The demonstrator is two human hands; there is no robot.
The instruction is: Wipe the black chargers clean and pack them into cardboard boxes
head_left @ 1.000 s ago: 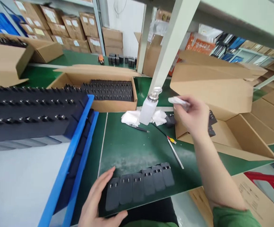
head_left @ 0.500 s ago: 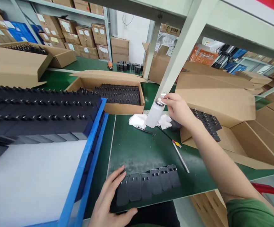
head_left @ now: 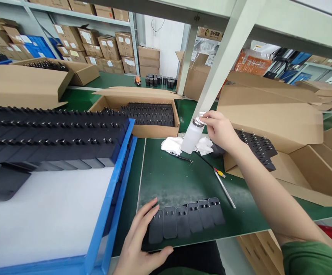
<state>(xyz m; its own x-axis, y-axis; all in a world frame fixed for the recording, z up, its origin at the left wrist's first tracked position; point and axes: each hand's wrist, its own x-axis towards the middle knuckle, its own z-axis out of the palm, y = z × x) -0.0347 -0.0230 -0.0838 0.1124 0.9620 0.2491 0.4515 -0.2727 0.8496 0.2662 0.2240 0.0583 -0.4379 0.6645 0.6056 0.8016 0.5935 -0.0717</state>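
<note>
On the green table near its front edge lies a slanting row of black plug adapters (head_left: 194, 217), each with two metal pins facing up. My left hand (head_left: 141, 236) is open around the row's left end, its fingertips by the leftmost adapter. At the back, my right hand (head_left: 220, 128) pinches a small white piece at the metal-topped mouth of a translucent white bottle (head_left: 192, 136); I cannot make out what the piece is. Crumpled white cloths (head_left: 172, 145) lie on both sides of the bottle. Black tweezers (head_left: 180, 157) rest in front of it.
A silver pen-like tool (head_left: 224, 188) and a cable with a yellow plug (head_left: 219, 173) lie at right. Left stands a blue crate (head_left: 117, 172) with rows of black adapters. Cardboard boxes of adapters stand behind (head_left: 154, 131) and at right (head_left: 306, 168). A white post (head_left: 226, 57) rises behind the bottle.
The view has shifted slightly, so everything appears a little further right. My right fingers have come in over the bottle's top with the white piece showing. My left hand keeps its place by the row.
</note>
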